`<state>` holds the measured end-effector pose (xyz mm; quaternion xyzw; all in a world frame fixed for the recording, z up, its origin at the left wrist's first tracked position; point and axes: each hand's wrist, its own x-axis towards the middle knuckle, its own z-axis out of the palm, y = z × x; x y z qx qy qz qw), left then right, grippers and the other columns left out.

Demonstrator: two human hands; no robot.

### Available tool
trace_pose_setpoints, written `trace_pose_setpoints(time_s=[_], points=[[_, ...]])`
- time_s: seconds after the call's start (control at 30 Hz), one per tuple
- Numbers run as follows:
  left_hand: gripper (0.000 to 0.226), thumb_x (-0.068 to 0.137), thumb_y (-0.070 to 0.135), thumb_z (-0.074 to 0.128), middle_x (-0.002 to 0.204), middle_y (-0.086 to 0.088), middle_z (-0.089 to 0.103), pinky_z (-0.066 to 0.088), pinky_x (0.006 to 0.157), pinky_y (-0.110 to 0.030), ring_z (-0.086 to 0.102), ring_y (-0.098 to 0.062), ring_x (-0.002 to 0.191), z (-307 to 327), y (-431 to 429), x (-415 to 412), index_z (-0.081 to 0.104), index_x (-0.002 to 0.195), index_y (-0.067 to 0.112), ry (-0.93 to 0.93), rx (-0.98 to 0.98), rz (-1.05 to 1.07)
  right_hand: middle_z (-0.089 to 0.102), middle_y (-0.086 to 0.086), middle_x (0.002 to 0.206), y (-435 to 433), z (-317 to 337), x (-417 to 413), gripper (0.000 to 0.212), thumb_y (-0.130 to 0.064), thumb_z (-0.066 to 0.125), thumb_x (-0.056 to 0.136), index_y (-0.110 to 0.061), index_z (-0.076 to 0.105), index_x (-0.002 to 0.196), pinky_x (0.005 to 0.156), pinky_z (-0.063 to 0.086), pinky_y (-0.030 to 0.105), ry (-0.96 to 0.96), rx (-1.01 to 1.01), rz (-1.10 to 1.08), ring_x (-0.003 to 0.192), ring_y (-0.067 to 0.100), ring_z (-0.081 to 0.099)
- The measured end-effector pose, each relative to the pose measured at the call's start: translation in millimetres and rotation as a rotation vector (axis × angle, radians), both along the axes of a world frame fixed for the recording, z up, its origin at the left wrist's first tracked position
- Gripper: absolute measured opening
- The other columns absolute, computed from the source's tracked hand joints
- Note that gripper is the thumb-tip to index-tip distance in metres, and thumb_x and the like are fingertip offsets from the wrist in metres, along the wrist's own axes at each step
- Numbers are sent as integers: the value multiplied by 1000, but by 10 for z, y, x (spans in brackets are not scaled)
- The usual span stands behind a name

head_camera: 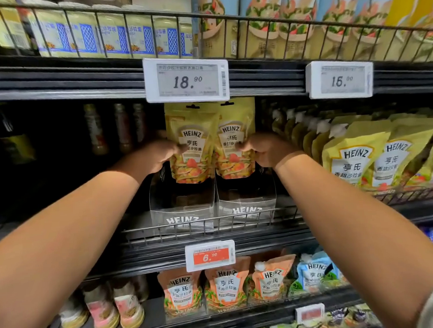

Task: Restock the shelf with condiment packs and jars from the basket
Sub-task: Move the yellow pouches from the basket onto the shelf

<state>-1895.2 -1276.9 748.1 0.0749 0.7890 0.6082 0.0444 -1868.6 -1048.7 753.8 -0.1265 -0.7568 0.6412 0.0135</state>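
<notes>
Two yellow Heinz sauce packs are held upright side by side in the middle shelf opening. My left hand (pixel 156 154) grips the left pack (pixel 190 145) by its left edge. My right hand (pixel 267 149) grips the right pack (pixel 235 140) by its right edge. Both packs hang just above two clear plastic Heinz display trays (pixel 185 211) that stand behind the shelf's wire front rail (pixel 239 219). The basket is not in view.
A row of the same yellow packs (pixel 357 160) fills the shelf to the right. Dark bottles (pixel 122 126) stand at the back left. Price tags (pixel 186 80) hang from the shelf edge above. Orange Heinz packs (pixel 226 287) and jars (pixel 102 310) sit one shelf lower.
</notes>
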Motion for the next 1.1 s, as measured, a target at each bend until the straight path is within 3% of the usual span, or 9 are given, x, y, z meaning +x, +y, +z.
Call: trace_pose_setpoints(time_s=[0.17,0.37,0.5,0.73,0.83,0.9,0.97,1.03,1.1], points=[[44,88,-3,66,134,-18,61,37,114,-49,52,-33,131,8,41,-67,54,131,-2,-9,-14,46,57,19,140,-14,-67,-107,41,2,62,94,4,55,134,109,40,44,-4,80,-36,132,33,52],[48,83,-8,69,135,-15,60,35,115,-46,49,-31,132,-46,-3,-125,57,128,2,-22,-81,88,61,15,135,56,-186,-188,45,4,72,85,0,59,129,104,48,43,19,296,-168,126,30,56],[69,67,-15,77,124,-11,64,49,102,-43,58,-26,118,-37,-70,-150,53,127,9,123,-15,209,65,14,126,61,-154,-155,46,3,77,80,-2,62,123,98,52,39,79,314,-241,120,29,60],[64,75,0,76,122,-9,63,49,79,-26,60,-22,110,-117,-153,-35,50,132,12,164,-67,299,65,13,127,40,-55,142,43,-8,72,86,-6,58,127,95,51,35,266,459,-248,119,30,61],[55,87,6,67,136,-2,55,42,97,-33,48,-23,129,-181,-168,103,48,139,10,-31,-62,162,58,12,138,75,-63,329,46,-21,66,93,-10,52,135,99,44,33,210,714,-209,128,31,54],[43,93,4,58,135,0,51,37,97,-38,41,-24,134,-200,-162,248,49,134,11,-158,-11,72,43,15,152,103,-115,448,62,-31,64,95,-8,39,148,111,38,38,134,846,-209,138,33,43],[46,95,0,52,145,-10,47,37,93,-40,41,-30,134,-222,-148,341,48,139,10,-218,9,25,31,16,160,119,-171,567,71,-37,56,100,-6,25,155,116,32,39,2,912,-178,144,33,36],[45,94,-8,46,135,-13,54,37,86,-33,47,-26,118,-243,-117,390,52,135,10,-196,20,9,37,19,156,117,-221,664,59,-32,43,106,0,27,153,110,35,35,-157,978,-169,139,33,42],[47,91,-16,38,105,-9,61,43,70,-22,51,-23,95,-251,-75,436,56,122,14,-168,59,5,49,22,145,85,-246,760,44,-19,40,106,3,42,144,105,41,35,-173,972,-103,130,34,51]])
